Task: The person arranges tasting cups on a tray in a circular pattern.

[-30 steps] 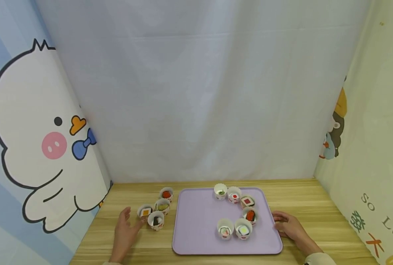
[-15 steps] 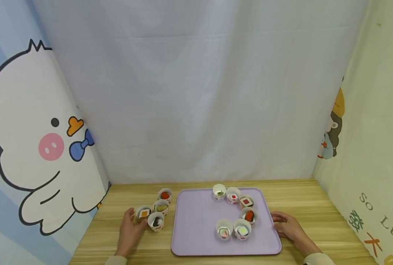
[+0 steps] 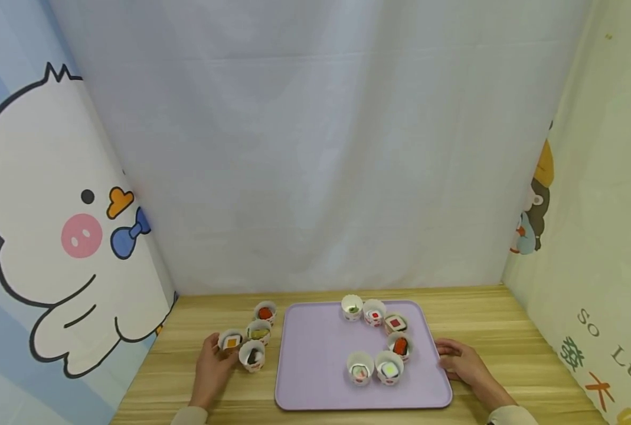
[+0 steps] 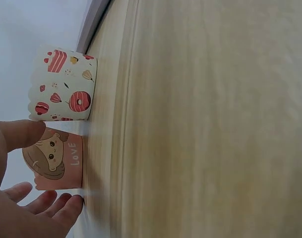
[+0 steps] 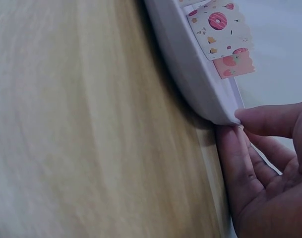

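My left hand (image 3: 214,367) is around a pink paper baking cup (image 4: 61,161) with a girl's face and "LOVE" on its side. The thumb lies at its rim and the curled fingers at its opposite side. In the head view this baking cup (image 3: 223,342) holds a white sushi piece with an orange square (image 3: 232,342). Beside the thumb stands a white baking cup (image 4: 66,85) printed with cakes and doughnuts, dark-and-white sushi inside. My right hand (image 3: 464,361) pinches the lilac tray (image 3: 315,360) by its right edge, thumb on top and fingers beneath.
Two more cups, one with red-topped sushi (image 3: 265,314) and one with greenish sushi (image 3: 259,334), stand left of the tray. Several filled cups form a curve on the tray's right half, among them a front cup (image 3: 360,369). A white curtain (image 3: 315,177) hangs behind the wooden table (image 3: 474,313).
My left hand has moved right and closed in around the pink baking cup. The white cup beside it has shifted slightly right. My right hand stays at the tray's edge.
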